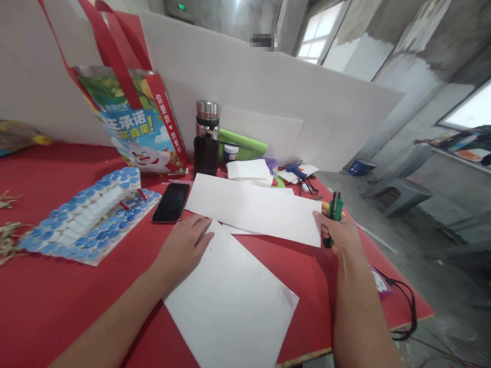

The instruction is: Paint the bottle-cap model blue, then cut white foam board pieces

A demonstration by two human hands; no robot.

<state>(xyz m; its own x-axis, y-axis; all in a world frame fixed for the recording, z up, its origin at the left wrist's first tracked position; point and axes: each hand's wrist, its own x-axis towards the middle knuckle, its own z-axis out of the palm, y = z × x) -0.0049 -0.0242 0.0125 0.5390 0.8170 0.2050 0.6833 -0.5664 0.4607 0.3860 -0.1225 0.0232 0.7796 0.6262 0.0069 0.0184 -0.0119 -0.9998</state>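
My left hand [187,243] lies with its fingers stretched over the upper corner of a white board [238,301] on the table. My right hand [341,232] grips a green utility knife [335,207], held upright. Between its thumb and fingers it also pinches the right end of a long white board strip [253,207]. The strip's right end is tilted up slightly, and another white piece shows beneath it. Just beyond my left hand lies a black phone [171,203]. I cannot see whether the knife's blade is out.
At left stands a model with blue and white round pieces [92,217]. A shopping bag [141,122], a metal thermos [207,117] and a blue glue gun [296,170] are at the back. A black cable [412,306] hangs at the table's right edge; a grey stool [399,186] stands beyond.
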